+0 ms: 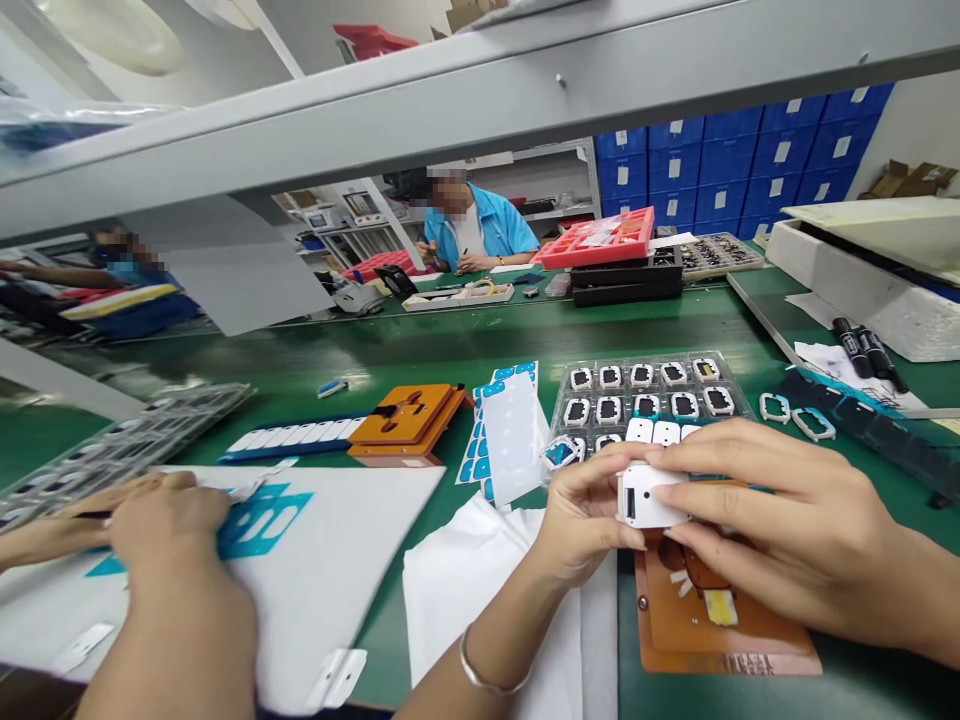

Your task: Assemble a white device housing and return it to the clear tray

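Note:
My left hand and my right hand both close on a small white plastic casing with a dark slot and a small round hole. The left thumb and fingers pinch its left side; the right fingers press its right side and face. Below lies an orange fixture plate with a yellow patch, partly covered by my right hand. Just behind my hands a clear tray carries rows of white frames with dark centres. Several white pieces lie at its front edge.
On the left, a co-worker's hands work over a white board with blue film. An orange block fixture, sticker sheets and white cloth lie between. Black markers sit right; another person sits opposite.

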The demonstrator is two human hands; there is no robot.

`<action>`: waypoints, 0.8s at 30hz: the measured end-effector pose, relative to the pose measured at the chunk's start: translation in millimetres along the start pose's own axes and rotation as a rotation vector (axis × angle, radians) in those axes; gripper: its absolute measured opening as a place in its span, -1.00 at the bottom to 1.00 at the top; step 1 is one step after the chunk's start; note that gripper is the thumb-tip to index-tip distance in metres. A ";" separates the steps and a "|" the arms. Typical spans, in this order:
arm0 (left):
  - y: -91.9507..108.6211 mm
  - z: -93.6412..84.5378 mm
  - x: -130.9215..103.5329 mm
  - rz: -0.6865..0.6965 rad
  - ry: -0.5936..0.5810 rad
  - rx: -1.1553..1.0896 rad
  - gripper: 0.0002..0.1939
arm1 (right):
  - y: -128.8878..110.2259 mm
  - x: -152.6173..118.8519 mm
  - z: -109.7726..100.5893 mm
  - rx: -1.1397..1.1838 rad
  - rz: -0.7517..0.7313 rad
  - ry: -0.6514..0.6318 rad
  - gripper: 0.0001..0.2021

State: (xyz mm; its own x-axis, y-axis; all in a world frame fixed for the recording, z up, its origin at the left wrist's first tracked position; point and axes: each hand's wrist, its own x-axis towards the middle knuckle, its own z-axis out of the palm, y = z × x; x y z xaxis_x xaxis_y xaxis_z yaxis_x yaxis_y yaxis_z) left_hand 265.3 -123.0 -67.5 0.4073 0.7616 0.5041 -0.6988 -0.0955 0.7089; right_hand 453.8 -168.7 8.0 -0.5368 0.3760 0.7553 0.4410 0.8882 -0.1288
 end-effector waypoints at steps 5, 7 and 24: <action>0.0 0.1 0.0 -0.001 -0.001 -0.002 -0.51 | -0.3 -0.4 0.6 -0.004 -0.001 -0.004 -0.85; -0.3 0.0 -0.1 -0.002 0.004 -0.003 -0.51 | -0.2 -0.5 0.9 0.001 0.000 -0.008 -0.85; 0.3 0.1 -0.3 0.012 -0.005 0.024 -0.51 | -1.6 0.7 -0.8 -0.028 -0.011 0.004 -0.84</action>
State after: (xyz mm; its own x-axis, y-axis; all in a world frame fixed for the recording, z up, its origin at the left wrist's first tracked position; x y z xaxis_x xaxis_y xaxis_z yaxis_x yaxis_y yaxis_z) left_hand 265.0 -123.4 -67.4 0.4023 0.7570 0.5149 -0.6894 -0.1196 0.7144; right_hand 453.3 -170.1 9.2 -0.5385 0.3650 0.7595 0.4553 0.8845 -0.1023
